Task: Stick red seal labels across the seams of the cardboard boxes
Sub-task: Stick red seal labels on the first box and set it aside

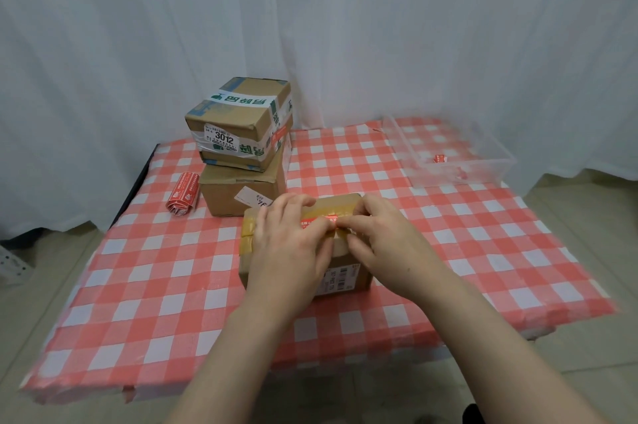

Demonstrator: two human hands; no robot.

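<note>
A small cardboard box [348, 277] wrapped in brown tape sits mid-table in front of me. A red seal label [319, 220] lies across its top seam. My left hand [293, 244] rests over the box's top left, its fingertips pressing on the label. My right hand [379, 237] comes in from the right, fingertips touching the label's right end; whether they pinch it is unclear. Behind, a box with green-printed tape [238, 123] is stacked on a plain box [241, 190]. A folded strip of red labels [183, 194] lies to their left.
A clear plastic tray [483, 168] stands at the back right and holds a small red scrap [440, 158]. The table wears a red-and-white checked cloth [172, 285]. White curtains hang behind, and the floor shows around the table edges.
</note>
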